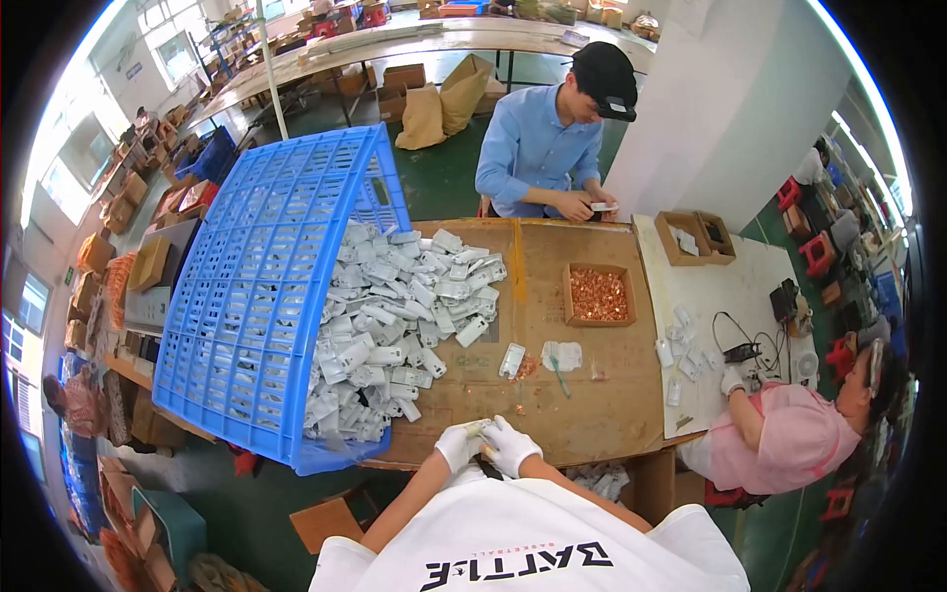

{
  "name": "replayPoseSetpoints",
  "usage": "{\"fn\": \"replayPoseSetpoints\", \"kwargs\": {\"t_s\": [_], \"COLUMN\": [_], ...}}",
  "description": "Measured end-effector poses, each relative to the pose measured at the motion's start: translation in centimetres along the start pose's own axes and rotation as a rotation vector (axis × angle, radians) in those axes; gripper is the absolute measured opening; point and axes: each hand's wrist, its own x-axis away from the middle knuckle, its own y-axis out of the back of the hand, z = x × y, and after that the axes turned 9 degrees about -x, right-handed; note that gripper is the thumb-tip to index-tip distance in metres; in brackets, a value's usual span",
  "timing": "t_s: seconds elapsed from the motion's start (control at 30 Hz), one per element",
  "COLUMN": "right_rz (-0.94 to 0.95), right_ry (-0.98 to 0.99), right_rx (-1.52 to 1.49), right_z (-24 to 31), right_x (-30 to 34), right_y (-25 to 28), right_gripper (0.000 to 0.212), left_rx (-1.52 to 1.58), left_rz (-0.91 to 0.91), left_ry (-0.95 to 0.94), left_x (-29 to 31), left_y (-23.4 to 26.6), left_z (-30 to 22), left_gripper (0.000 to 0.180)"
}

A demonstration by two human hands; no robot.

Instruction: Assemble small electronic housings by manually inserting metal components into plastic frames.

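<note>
Both my hands wear white gloves and meet at the near edge of the cardboard-covered table (592,405). My left hand (456,448) is closed around a small white plastic housing (477,427). From the other side my right hand (511,447) grips the same piece, its fingers bent over it. Beyond them another white housing (512,361) lies beside a little scatter of copper-coloured parts (529,368). A white pad (562,355) with a thin greenish stick (560,379) rests to its right. Left of these, a large heap of white housings (395,306) spreads out of a tipped crate.
The blue plastic crate (247,326) lies on its side at the left. A cardboard box (599,322) holds copper-coloured parts. Across the table a person (543,148) in blue handles a small object. On the right, a person (789,434) in pink works at a white table (710,395) with cables.
</note>
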Motion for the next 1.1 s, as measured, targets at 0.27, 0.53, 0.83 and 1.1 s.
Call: {"fn": "replayPoseSetpoints", "kwargs": {"t_s": [0.27,0.53,0.83,1.1], "right_rz": [0.000,0.043,0.042,0.163], "right_ry": [0.018,0.025,0.161,0.167], "right_rx": [0.055,0.072,0.045,-0.049], "right_z": [-0.4,-0.5,-3.1,-3.6], "right_x": [0.4,0.6,-0.7,-1.3], "right_y": [-0.5,-0.4,-1.4,-0.9], "right_gripper": [0.041,0.041,0.033,0.032], "left_rx": [0.034,0.051,0.030,-0.043], "left_rz": [0.012,0.021,0.001,-0.136], "left_ry": [0.006,0.049,0.171,0.209], "left_x": [0.1,-0.2,-0.2,0.5], "left_y": [-0.5,0.2,0.8,0.0], "left_z": [0.4,1.0,1.6,1.8], "left_gripper": [0.030,0.031,0.027,0.028]}}
